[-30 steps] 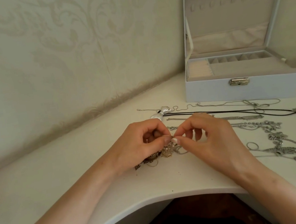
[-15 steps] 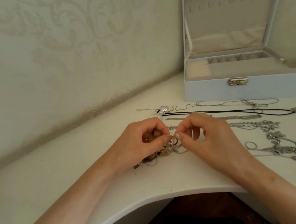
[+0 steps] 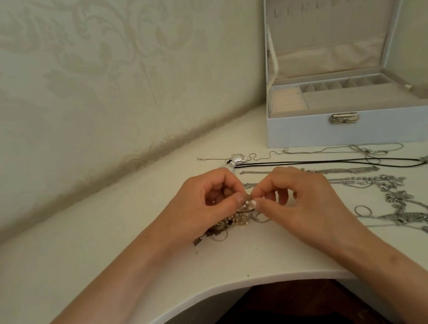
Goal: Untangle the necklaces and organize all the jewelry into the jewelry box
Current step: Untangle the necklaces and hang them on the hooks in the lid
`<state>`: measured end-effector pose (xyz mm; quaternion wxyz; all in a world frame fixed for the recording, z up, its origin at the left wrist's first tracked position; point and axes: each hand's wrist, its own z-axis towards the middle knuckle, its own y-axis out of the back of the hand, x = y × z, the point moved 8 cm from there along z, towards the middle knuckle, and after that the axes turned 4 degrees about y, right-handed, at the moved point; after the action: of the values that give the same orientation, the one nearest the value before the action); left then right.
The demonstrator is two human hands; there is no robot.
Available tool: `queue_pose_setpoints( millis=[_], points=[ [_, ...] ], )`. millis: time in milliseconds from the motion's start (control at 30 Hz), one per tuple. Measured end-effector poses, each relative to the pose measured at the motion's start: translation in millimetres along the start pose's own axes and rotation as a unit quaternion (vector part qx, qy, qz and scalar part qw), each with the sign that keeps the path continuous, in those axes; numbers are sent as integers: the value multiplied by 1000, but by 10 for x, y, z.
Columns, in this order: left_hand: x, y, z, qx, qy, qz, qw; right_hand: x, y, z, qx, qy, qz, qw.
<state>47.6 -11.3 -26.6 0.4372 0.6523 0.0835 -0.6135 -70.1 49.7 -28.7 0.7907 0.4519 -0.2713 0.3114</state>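
The person is untangling: the left hand (image 3: 208,204) and right hand (image 3: 299,204) are both pinching the tangle (image 3: 233,221), which is trailing just below the pinch. Next, one strand probably needs teasing loose. The jewelry box (image 3: 314,134) is waiting open, well beyond the grip. Since a second ago, the hands are barely shifting.

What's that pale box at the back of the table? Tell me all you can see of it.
The jewelry box is pale blue-grey and stands far right on the white table. Its lid stands open and upright, lined in beige fabric with a row of small hooks and a gathered pocket. A silver clasp sits on the front. Inside show cream ring rolls at left and grey divided compartments.
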Motion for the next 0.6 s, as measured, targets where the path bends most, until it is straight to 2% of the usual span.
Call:
queue_pose_setpoints(
  millis=[600],
  points=[
    [13,-26,4,-5,12,16,1000,-15,12,11,-11,6,-6,1000]
  ],
)
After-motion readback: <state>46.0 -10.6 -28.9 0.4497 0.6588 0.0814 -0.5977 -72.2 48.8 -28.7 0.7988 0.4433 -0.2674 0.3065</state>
